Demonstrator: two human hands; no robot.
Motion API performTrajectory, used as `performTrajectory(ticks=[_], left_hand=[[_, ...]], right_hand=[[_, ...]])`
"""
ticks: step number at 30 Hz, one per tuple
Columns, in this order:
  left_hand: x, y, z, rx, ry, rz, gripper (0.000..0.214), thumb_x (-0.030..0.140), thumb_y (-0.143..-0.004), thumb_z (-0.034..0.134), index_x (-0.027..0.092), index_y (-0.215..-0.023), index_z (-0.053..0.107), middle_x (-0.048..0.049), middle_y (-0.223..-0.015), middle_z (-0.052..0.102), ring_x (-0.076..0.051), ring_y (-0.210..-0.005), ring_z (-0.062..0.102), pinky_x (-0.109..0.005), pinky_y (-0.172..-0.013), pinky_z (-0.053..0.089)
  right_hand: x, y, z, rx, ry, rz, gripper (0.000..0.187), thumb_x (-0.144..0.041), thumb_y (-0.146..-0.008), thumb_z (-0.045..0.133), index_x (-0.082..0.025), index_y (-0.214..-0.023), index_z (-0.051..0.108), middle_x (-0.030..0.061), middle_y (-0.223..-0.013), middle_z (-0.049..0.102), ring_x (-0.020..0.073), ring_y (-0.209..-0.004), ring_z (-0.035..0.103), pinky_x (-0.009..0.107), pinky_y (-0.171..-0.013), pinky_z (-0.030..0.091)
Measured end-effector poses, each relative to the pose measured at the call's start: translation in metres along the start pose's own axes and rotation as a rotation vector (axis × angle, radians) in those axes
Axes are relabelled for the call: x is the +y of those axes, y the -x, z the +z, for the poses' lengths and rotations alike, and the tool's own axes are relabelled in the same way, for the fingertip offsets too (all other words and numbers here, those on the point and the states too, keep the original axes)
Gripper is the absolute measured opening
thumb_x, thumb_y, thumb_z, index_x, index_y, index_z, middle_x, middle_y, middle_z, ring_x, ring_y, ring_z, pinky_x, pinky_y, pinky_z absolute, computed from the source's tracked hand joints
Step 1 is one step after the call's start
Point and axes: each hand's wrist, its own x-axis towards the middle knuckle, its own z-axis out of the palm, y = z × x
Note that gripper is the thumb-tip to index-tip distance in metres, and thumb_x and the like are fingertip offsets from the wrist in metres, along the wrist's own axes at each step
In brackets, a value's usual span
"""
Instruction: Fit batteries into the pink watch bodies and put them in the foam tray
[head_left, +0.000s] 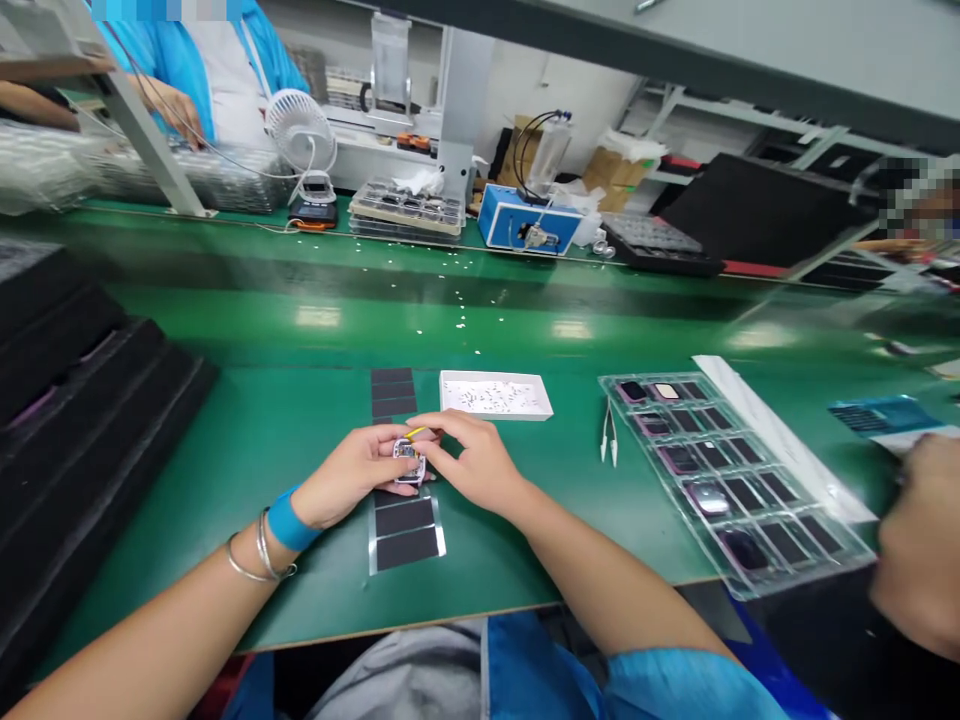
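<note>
While my left hand (352,480) pinches the small case (409,462) at frame centre and my right hand (469,465) grips a yellow stick (415,433), a slip could scratch it.

Black pads (405,530), green table (255,440)

Between left hand (351,482) and right hand (474,466), a small part (409,462), above a pad strip (406,535). Behind them a shallow tray (495,412); rightward tweezers (609,438), then a compartment tray (739,586).
</note>
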Motion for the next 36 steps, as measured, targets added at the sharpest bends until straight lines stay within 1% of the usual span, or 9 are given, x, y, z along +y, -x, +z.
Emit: performTrajectory(ticks=[5, 14, 19, 23, 26, 28, 31, 33, 36], left_hand=[[0.0, -0.001, 0.0, 0.011, -0.035, -0.023, 0.04, 0.028, -0.067, 0.077, 0.016, -0.103, 0.064, -0.0055, -0.086, 0.067, -0.017, -0.082, 0.063, -0.027, -0.07, 0.056], [0.0, -0.001, 0.0, 0.014, -0.054, -0.029, 0.043, 0.03, -0.069, 0.075, 0.014, -0.107, 0.061, -0.0061, -0.087, 0.067, -0.017, -0.081, 0.063, -0.028, -0.069, 0.056], [0.0, -0.001, 0.001, 0.042, -0.039, -0.047, 0.04, 0.031, -0.069, 0.075, 0.014, -0.104, 0.062, -0.0058, -0.083, 0.066, -0.018, -0.079, 0.063, -0.028, -0.066, 0.057], [0.005, -0.003, -0.003, 0.122, 0.025, -0.068, 0.031, 0.026, -0.071, 0.073, 0.013, -0.098, 0.062, -0.0075, -0.086, 0.067, -0.02, -0.079, 0.065, -0.029, -0.066, 0.057], [0.013, -0.004, -0.011, 0.251, 0.121, -0.04, 0.024, 0.017, -0.074, 0.068, 0.013, -0.097, 0.062, -0.0101, -0.094, 0.068, -0.02, -0.081, 0.066, -0.031, -0.073, 0.057], [0.018, -0.004, -0.017, 0.331, 0.169, 0.001, 0.019, 0.013, -0.076, 0.064, 0.012, -0.095, 0.063, -0.0115, -0.099, 0.068, -0.02, -0.082, 0.067, -0.032, -0.076, 0.057], [0.023, -0.002, -0.023, 0.368, 0.212, 0.018, 0.015, 0.01, -0.077, 0.061, 0.011, -0.092, 0.063, -0.0124, -0.1, 0.068, -0.021, -0.083, 0.067, -0.035, -0.079, 0.057], [0.024, 0.0, -0.024, 0.299, 0.226, -0.03, 0.014, 0.011, -0.076, 0.062, 0.011, -0.09, 0.064, -0.0127, -0.096, 0.068, -0.022, -0.085, 0.066, -0.038, -0.081, 0.056], [0.021, 0.002, -0.023, 0.125, 0.212, -0.119, 0.017, 0.013, -0.076, 0.065, 0.012, -0.093, 0.064, -0.0122, -0.094, 0.068, -0.023, -0.089, 0.065, -0.04, -0.085, 0.054]], right_hand=[[0.0, 0.0, 0.001, -0.002, 0.031, -0.007, 0.022, -0.014, -0.083, 0.06, -0.021, -0.103, 0.065, 0.0008, -0.087, 0.069, 0.0135, -0.081, 0.063, 0.028, -0.08, 0.049], [0.0, 0.0, 0.002, -0.006, 0.028, -0.018, 0.025, -0.01, -0.081, 0.06, -0.021, -0.102, 0.065, 0.0, -0.087, 0.07, 0.0134, -0.081, 0.062, 0.028, -0.079, 0.048], [-0.002, 0.0, 0.004, -0.032, 0.026, 0.007, 0.024, -0.014, -0.083, 0.059, -0.022, -0.105, 0.064, 0.0006, -0.088, 0.069, 0.014, -0.082, 0.062, 0.03, -0.081, 0.048], [0.001, -0.002, 0.003, 0.032, -0.054, 0.077, 0.03, -0.02, -0.086, 0.056, -0.023, -0.116, 0.057, 0.0027, -0.104, 0.066, 0.0138, -0.091, 0.06, 0.03, -0.086, 0.047], [0.003, -0.004, 0.0, 0.072, -0.063, 0.205, 0.023, -0.02, -0.086, 0.055, -0.021, -0.108, 0.059, 0.0032, -0.103, 0.065, 0.0132, -0.089, 0.06, 0.027, -0.078, 0.048], [0.003, -0.006, -0.002, 0.002, -0.012, 0.259, 0.012, -0.017, -0.084, 0.055, -0.019, -0.093, 0.063, 0.0019, -0.092, 0.066, 0.0127, -0.081, 0.06, 0.025, -0.072, 0.047], [0.0, -0.003, -0.002, -0.231, 0.081, 0.25, 0.012, -0.009, -0.079, 0.058, -0.018, -0.074, 0.064, 0.0005, -0.082, 0.065, 0.0128, -0.078, 0.058, 0.025, -0.072, 0.046], [-0.004, 0.0, 0.0, -0.377, 0.182, 0.239, 0.012, -0.008, -0.076, 0.061, -0.017, -0.07, 0.066, 0.0022, -0.086, 0.064, 0.0147, -0.083, 0.059, 0.027, -0.077, 0.045], [-0.01, 0.006, 0.004, -0.439, 0.351, 0.248, 0.005, -0.013, -0.077, 0.065, -0.015, -0.079, 0.069, 0.0058, -0.098, 0.063, 0.0189, -0.092, 0.057, 0.032, -0.086, 0.043]])
